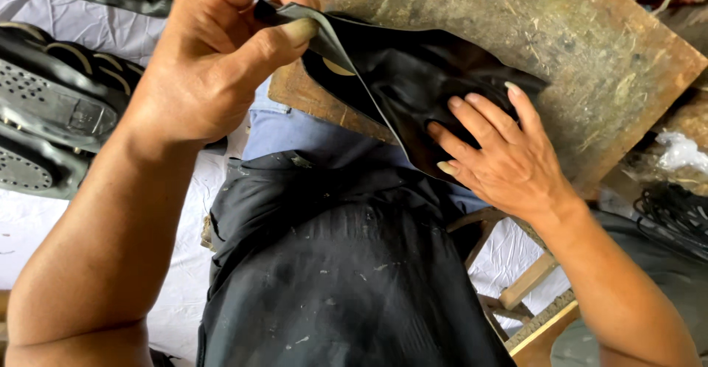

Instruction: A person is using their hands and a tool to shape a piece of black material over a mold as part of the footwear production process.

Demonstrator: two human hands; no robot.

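Up top, left hand point(210, 64) pinches black leather piece point(413, 79); right hand point(501, 157) presses it flat, fingers spread.

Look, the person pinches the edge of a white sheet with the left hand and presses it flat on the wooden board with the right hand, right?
Not quite: the sheet is black, as the head view shows. The left hand does pinch its edge, and the right hand presses it on the wooden board.

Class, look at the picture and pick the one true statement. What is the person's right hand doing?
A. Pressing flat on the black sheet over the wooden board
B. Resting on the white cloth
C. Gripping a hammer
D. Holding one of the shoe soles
A: the right hand lies with fingers spread on the black sheet, which rests on the wooden board, while the left hand pinches the sheet's corner.
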